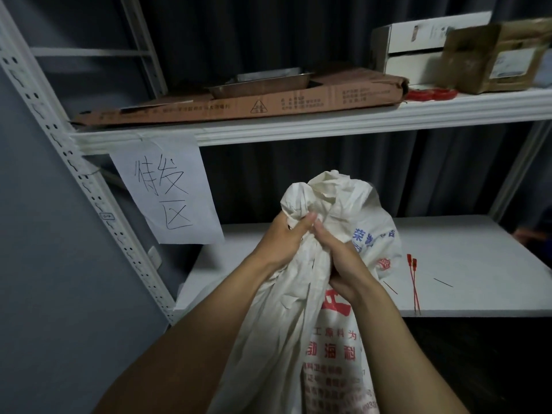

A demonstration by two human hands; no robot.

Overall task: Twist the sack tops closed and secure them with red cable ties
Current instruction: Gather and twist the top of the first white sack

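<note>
Left hand: the left hand (282, 237) is clamped round the gathered neck of the sack (325, 294), thumb laid across the front, fingers wrapped behind and out of sight.
Right hand: the right hand (339, 264) grips the same neck just below and to the right, knuckles toward the camera, touching the left hand at the thumb.
Sack top: the loose bunch of cloth (325, 195) puffs up above both fists, crumpled but not yet wound into a tight rope, by the look of it.
Sack body: it hangs or stands straight down between the forearms, long axis close to vertical, red and blue print facing right; its base is below the frame.
Red cable ties: two of the red cable ties (413, 282) lie on the lower shelf (463, 264), to the right of the sack and a little beyond it, their tagged heads pointing away and tails toward the person.
Nearer hand: the right one, plainly; the ties sit on its side with nothing in between.
Key relation: I'd judge the left must keep the neck pinched while the right lets go and reaches right for a tie.
Spare ties: a red heap (430, 94) on the upper shelf (298, 127), well apart, probably more of them.
Risk: loosen both grips at once and the twist likely springs open.
</note>
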